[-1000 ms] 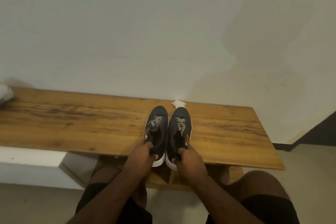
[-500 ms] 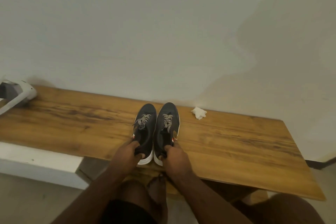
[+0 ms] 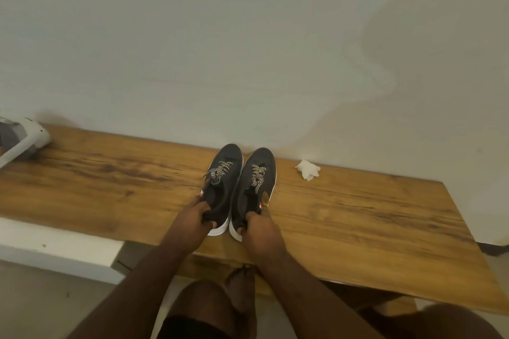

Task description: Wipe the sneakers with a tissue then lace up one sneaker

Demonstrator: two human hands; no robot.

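Dark sneakers stand side by side on the wooden bench (image 3: 358, 217), toes toward the wall. Left hand (image 3: 192, 221) grips the left sneaker (image 3: 223, 187) at its heel; right hand (image 3: 260, 228) grips the right sneaker (image 3: 254, 187) likewise. Beyond and right of the sneakers lies the tissue (image 3: 308, 169), nearer the right hand.

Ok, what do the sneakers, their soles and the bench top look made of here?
The sneakers: dark uppers with a matte, soft look, probably knit or canvas fabric; no shine shows. Their soles: smooth white, likely rubber or foam. The laces look woven, in a black-and-white pattern. The bench top: brown with streaky grain, wood or a wood-look laminate; which one cannot be told from this view.
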